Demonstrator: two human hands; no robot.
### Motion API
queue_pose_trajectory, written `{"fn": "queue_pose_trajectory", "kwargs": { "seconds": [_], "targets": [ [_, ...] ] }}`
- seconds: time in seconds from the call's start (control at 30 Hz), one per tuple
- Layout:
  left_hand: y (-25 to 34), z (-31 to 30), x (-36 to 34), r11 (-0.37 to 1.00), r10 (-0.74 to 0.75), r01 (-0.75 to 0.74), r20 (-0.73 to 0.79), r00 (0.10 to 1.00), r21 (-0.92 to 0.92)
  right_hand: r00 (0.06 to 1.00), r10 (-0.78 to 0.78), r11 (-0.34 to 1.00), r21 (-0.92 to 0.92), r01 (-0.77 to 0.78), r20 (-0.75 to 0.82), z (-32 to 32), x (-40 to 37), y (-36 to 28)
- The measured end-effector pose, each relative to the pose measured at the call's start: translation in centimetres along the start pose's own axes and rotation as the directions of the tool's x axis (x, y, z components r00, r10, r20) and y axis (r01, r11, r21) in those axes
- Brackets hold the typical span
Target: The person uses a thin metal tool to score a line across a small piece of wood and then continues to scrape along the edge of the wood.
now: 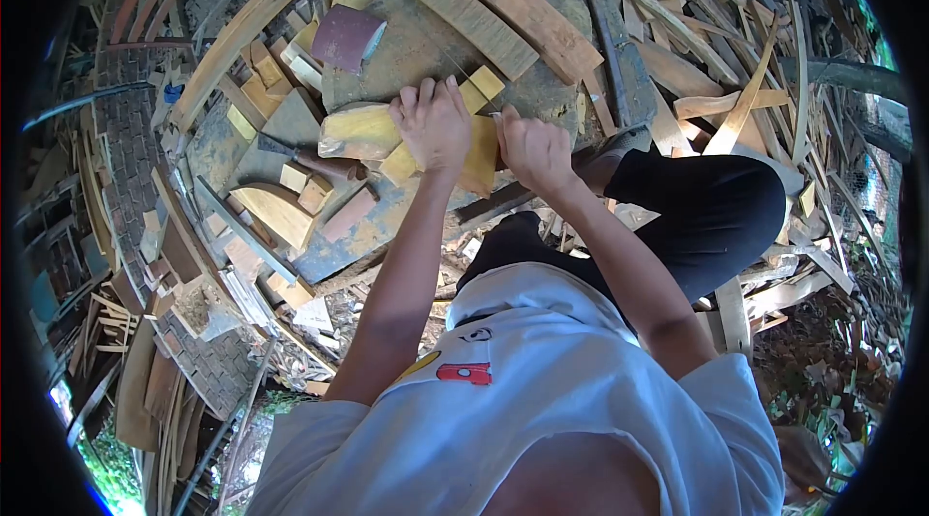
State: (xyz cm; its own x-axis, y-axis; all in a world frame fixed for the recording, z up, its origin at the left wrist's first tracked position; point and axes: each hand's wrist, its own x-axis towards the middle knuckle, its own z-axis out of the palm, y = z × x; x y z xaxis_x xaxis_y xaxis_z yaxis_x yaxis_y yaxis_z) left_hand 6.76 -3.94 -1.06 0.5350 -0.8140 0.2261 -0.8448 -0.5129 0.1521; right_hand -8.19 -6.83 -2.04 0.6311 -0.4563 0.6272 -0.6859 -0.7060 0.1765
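My left hand [433,126] bends its fingers over a narrow yellow wooden strip [487,82], pressing it across a flat yellow board [481,160]. Close by on the right, my right hand [535,150] is closed in a fist at the board's edge; a small tip shows by its thumb, but what it holds is hidden. A rough pale wood block [356,133] lies just left of my left hand. Below that block rests a tool with a dark head and wooden handle [329,166].
Two thick planks [464,17] lie on the worktop [387,71], near a curled sheet of dark red sandpaper [348,38]. A long metal bar [610,56] lies at the right. A curved wood piece [274,211] is at left. Scrap wood [745,80] is heaped around.
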Motion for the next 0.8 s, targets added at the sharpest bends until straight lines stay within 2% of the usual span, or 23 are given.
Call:
{"fn": "queue_pose_trajectory", "kwargs": {
  "seconds": [0.07, 0.1, 0.17, 0.2, 0.27, 0.3, 0.33, 0.37, 0.4, 0.47, 0.5, 0.53, 0.63, 0.73, 0.77, 0.8],
  "targets": [
    [0.0, -0.3, -0.2, 0.999, 0.012, -0.012, -0.006, 1.000, 0.032, 0.943, 0.037, 0.915, 0.368, -0.165, 0.331, -1.1, -0.6, 0.6],
    [-0.1, -0.3, -0.1, 0.999, 0.011, -0.011, -0.005, 1.000, 0.033, 0.943, 0.036, 0.915, 0.369, -0.165, 0.332, -2.4, -1.0, 1.0],
    [0.0, -0.2, -0.2, 0.999, 0.004, -0.004, -0.007, 1.000, 0.032, 0.761, 0.069, 0.856, 0.354, -0.377, 0.645, -5.5, -1.4, 2.2],
    [0.0, -0.2, -0.2, 0.999, -0.005, 0.005, -0.002, 1.000, 0.033, 0.759, 0.060, 0.857, 0.357, -0.372, 0.649, -5.3, -2.2, 2.3],
    [-0.2, -0.1, -0.2, 0.999, 0.013, -0.013, 0.023, 1.000, 0.034, 0.923, 0.069, 0.935, 0.297, -0.192, 0.378, -5.7, -1.6, 1.8],
    [-0.2, 0.0, -0.2, 0.999, 0.019, -0.020, 0.020, 1.000, 0.033, 0.632, 0.059, 0.818, 0.326, -0.475, 0.773, -5.1, -0.8, 2.1],
    [-0.2, 0.1, -0.2, 1.000, 0.016, -0.016, 0.013, 1.000, 0.016, 0.635, 0.066, 0.818, 0.323, -0.476, 0.770, -3.6, -0.2, 1.4],
    [-0.2, 0.2, -0.2, 1.000, 0.010, -0.010, 0.006, 1.000, 0.002, 0.886, 0.106, 0.909, 0.317, -0.270, 0.451, -1.7, 0.0, 0.6],
    [-0.2, 0.1, -0.3, 1.000, 0.012, -0.012, 0.003, 1.000, 0.004, 0.996, 0.067, 0.972, 0.221, -0.079, 0.061, -0.7, -0.3, 0.0],
    [-0.1, -0.1, -0.2, 1.000, -0.002, 0.002, -0.003, 1.000, 0.011, 0.994, 0.078, 0.975, 0.204, -0.091, 0.071, -1.3, 0.3, 0.3],
    [0.0, -0.1, -0.3, 1.000, -0.006, 0.006, -0.005, 1.000, 0.010, 0.923, 0.101, 0.908, 0.344, -0.238, 0.372, -2.1, 0.2, 1.1],
    [0.0, -0.2, -0.2, 1.000, -0.002, 0.003, -0.006, 1.000, 0.014, 0.768, 0.062, 0.808, 0.419, -0.413, 0.638, -3.2, 0.2, 1.5],
    [-0.1, 0.0, -0.1, 1.000, 0.004, -0.004, -0.007, 1.000, 0.002, 0.719, 0.051, 0.859, 0.337, -0.386, 0.693, -7.0, -2.0, 2.9],
    [-0.4, 0.0, -0.4, 1.000, 0.017, -0.017, 0.003, 1.000, -0.003, 0.691, 0.066, 0.834, 0.340, -0.434, 0.720, -6.8, -1.0, 2.5],
    [-0.3, 0.0, -0.1, 1.000, 0.024, -0.024, 0.000, 1.000, -0.007, 0.740, 0.076, 0.818, 0.382, -0.429, 0.669, -4.9, -0.9, 2.0],
    [-0.2, -0.1, 0.1, 1.000, 0.029, -0.029, -0.006, 1.000, -0.007, 0.743, 0.081, 0.818, 0.382, -0.430, 0.664, -3.1, -0.7, 1.3]
  ]
}}
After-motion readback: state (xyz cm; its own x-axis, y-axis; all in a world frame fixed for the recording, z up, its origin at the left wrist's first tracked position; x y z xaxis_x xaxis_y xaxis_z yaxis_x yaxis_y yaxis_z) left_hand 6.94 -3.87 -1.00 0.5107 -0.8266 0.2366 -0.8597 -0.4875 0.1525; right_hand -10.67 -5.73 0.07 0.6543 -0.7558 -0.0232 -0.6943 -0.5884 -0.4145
